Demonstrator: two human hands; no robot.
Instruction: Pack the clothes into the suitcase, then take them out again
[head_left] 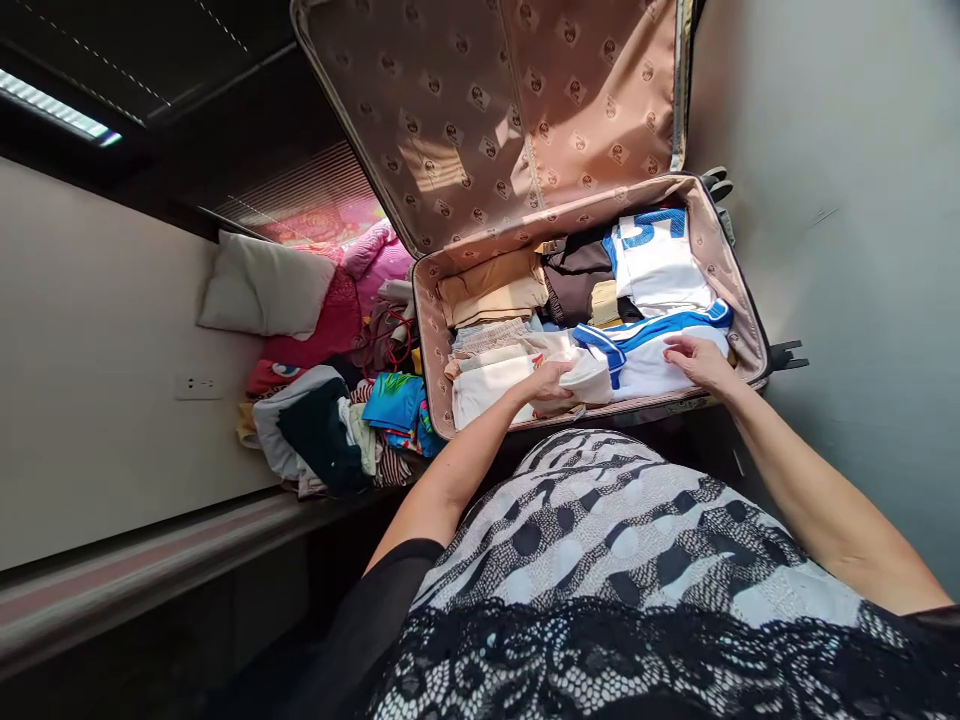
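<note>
An open suitcase (739, 290) with a tan patterned lining lies in front of me, its lid raised. It is packed with folded clothes: beige pieces at the left, a dark garment in the middle, a white and blue jersey (660, 265) at the right. My left hand (553, 382) is closed round the edge of a folded white garment (491, 385) near the front rim. My right hand (694, 358) lies flat, fingers out, on a white and blue shirt (645, 362) at the front right.
A heap of loose clothes (337, 420) lies left of the suitcase, with a white pillow (262, 285) and pink bedding (360, 270) behind it. A pale wall with a socket (196, 386) runs along the left. Another wall stands close on the right.
</note>
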